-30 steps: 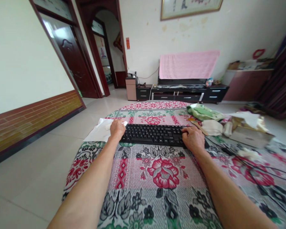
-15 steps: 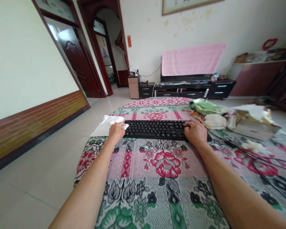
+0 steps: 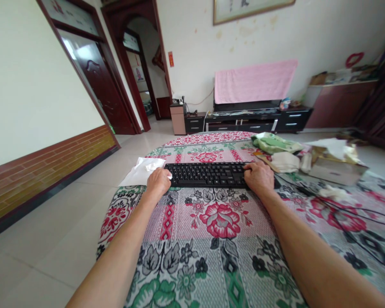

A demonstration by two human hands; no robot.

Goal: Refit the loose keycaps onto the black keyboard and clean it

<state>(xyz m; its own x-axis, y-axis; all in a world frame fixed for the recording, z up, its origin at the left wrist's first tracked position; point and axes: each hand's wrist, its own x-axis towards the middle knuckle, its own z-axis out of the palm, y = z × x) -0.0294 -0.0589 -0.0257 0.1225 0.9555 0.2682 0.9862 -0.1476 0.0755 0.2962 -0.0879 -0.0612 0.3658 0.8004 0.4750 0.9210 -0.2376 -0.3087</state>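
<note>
A black keyboard (image 3: 208, 174) lies across a round table covered by a floral cloth (image 3: 218, 239). My left hand (image 3: 158, 182) is closed at the keyboard's left end, with a bit of white tissue (image 3: 169, 176) showing between its fingers. My right hand (image 3: 259, 177) rests curled on the keyboard's right end, fingers wrapped over its edge. A white sheet of tissue paper (image 3: 141, 170) lies on the table edge just left of my left hand.
A green cloth (image 3: 274, 143), a folded white cloth (image 3: 285, 161) and an open cardboard box (image 3: 335, 164) sit at the right. Black cables (image 3: 340, 214) run over the cloth. Beyond the table stand a dark TV cabinet (image 3: 250, 119) with a pink towel (image 3: 255, 81) over the screen, and doorways (image 3: 137, 72) on the left.
Both hands have stayed at the keyboard's ends; the left hand slid slightly toward me along the left end. The view shifted a little.
</note>
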